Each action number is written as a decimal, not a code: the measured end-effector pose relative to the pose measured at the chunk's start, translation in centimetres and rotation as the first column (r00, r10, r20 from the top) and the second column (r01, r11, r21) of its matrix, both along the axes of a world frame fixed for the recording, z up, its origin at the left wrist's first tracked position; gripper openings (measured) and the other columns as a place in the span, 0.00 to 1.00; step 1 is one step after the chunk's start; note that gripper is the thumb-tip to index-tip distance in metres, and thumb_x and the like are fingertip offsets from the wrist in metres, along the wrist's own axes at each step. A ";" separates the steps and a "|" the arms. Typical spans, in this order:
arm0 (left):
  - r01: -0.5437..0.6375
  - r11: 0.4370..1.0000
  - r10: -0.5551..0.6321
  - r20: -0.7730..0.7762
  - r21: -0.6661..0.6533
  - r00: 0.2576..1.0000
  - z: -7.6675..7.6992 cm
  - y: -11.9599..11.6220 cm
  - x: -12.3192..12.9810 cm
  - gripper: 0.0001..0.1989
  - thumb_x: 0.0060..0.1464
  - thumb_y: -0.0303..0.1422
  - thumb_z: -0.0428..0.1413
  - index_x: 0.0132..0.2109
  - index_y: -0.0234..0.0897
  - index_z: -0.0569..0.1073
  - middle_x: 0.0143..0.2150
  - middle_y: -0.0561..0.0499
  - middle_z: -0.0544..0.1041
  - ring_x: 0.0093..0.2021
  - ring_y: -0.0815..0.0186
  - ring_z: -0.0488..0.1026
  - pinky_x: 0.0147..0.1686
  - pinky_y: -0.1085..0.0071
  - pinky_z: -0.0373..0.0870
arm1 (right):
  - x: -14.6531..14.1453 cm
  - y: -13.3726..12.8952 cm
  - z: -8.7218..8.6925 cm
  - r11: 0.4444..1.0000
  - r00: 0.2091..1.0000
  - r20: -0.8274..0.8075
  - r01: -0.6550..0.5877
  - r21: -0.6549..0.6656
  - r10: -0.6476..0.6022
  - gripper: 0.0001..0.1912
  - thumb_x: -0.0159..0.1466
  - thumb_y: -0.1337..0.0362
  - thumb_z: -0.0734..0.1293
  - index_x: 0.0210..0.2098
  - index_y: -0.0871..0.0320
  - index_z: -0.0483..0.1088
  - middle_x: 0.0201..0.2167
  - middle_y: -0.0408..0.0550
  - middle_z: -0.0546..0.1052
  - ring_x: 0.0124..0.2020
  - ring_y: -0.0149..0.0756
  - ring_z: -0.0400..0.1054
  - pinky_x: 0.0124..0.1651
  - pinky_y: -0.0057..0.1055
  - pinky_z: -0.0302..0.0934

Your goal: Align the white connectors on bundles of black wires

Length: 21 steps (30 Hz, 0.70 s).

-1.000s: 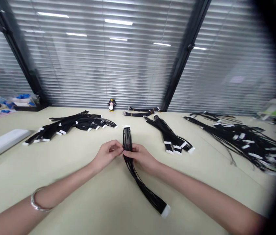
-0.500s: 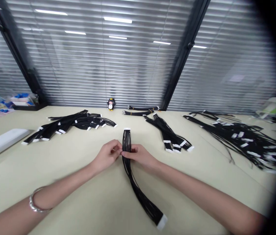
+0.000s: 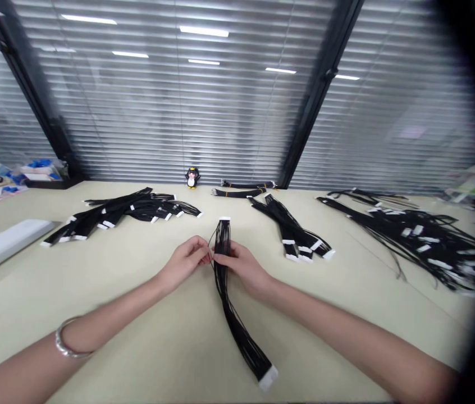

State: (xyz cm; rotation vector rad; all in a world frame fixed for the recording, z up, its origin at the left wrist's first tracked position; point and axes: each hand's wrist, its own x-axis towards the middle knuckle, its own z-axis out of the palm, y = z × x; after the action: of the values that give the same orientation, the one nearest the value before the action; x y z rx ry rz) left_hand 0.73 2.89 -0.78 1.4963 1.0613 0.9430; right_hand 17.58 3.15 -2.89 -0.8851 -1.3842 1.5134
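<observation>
While right hand [image 3: 246, 269] pinches cable bundle [image 3: 228, 307], left hand [image 3: 186, 260], fingertips closed, seemingly grips newly splayed strand [image 3: 210, 238]: wires separating.

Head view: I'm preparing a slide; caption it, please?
Right hand grips a black wire harness while the left hand pinches a strand at its edge.

Left of the middle cable [image 3: 225, 300] lies a pile [image 3: 115, 212] — right of it, a stack [image 3: 288, 229], then a heap [image 3: 397, 231]. Behind it, the figurine [image 3: 192, 178] stands before the blinds [image 3: 157, 112].
</observation>
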 end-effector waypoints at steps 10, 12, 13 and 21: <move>0.099 0.971 -0.029 0.299 -0.219 0.954 -0.5 0.2 -0.4 0.14 0.51 0.37 0.50 0.45 0.39 0.60 0.21 0.60 0.55 0.16 0.80 0.56 0.18 0.80 0.56 | -0.2 -0.6 0.5 1.000 1.000 -0.004 0.000 0.028 0.000 0.12 0.57 0.60 0.66 0.36 0.61 0.65 0.32 0.47 0.72 0.35 0.32 0.65 0.39 0.30 0.57; 0.105 0.977 -0.051 0.273 -0.184 0.961 -0.6 0.3 -0.3 0.13 0.53 0.40 0.49 0.43 0.39 0.61 0.20 0.61 0.51 0.15 0.81 0.52 0.17 0.81 0.53 | -0.2 -0.6 0.5 0.999 1.000 0.007 0.006 0.044 -0.006 0.12 0.57 0.60 0.67 0.36 0.62 0.66 0.33 0.48 0.73 0.35 0.33 0.65 0.40 0.30 0.58; 0.110 0.982 -0.072 0.236 -0.156 0.969 -0.7 0.3 -0.2 0.13 0.53 0.41 0.49 0.42 0.38 0.61 0.20 0.61 0.51 0.15 0.82 0.53 0.17 0.81 0.53 | -0.2 -0.6 0.5 0.999 1.000 0.006 0.009 0.047 -0.009 0.13 0.56 0.60 0.67 0.36 0.62 0.66 0.33 0.48 0.73 0.35 0.33 0.65 0.40 0.31 0.58; 0.153 0.987 -0.148 -0.093 0.045 0.985 -0.6 -0.1 0.0 0.14 0.54 0.43 0.46 0.34 0.34 0.60 0.27 0.57 0.64 0.15 0.82 0.58 0.16 0.81 0.52 | 0.1 -0.6 -0.2 0.995 0.997 0.076 0.027 0.098 -0.035 0.15 0.56 0.57 0.67 0.35 0.63 0.67 0.33 0.49 0.72 0.36 0.35 0.66 0.39 0.31 0.57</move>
State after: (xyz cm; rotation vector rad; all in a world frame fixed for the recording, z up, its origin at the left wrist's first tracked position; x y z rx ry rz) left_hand 0.73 2.81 -1.41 1.6503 0.9781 0.8091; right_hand 17.64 2.56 -3.09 -0.9087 -1.4805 1.3886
